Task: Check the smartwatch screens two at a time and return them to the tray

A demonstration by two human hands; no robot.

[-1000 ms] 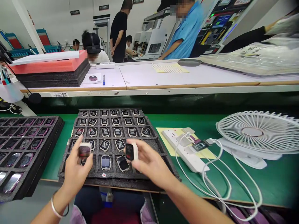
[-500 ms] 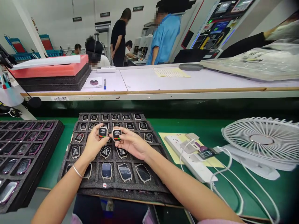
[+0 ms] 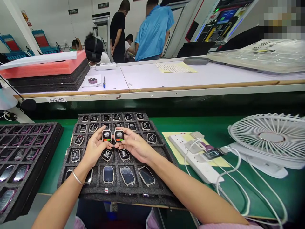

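Observation:
My left hand (image 3: 95,149) grips a smartwatch body (image 3: 106,135) by its edges, thumb below and fingers at the top. Beside it, my right hand (image 3: 136,145) pinches a second smartwatch body (image 3: 119,136). Both lit screens face me, with white text and a red and green bar at the bottom. The two are side by side with a small gap, over a black foam tray (image 3: 94,190). In the tray's compartments sit several similar watches, such as a dark-screened watch (image 3: 108,175). My hands cover part of the middle rows.
At left stands another foam tray (image 3: 51,140) with purple-rimmed watches. A power strip (image 3: 195,159), white cables (image 3: 245,194) and a white fan (image 3: 271,140) occupy the right. Behind runs a raised shelf (image 3: 147,79) carrying red foam (image 3: 64,66) and a pen (image 3: 104,82). Several people are beyond.
The left watch has turned to face me more squarely and sits slightly further right. Both hands keep their hold. The camera view has shifted a little, and the person in blue has moved left.

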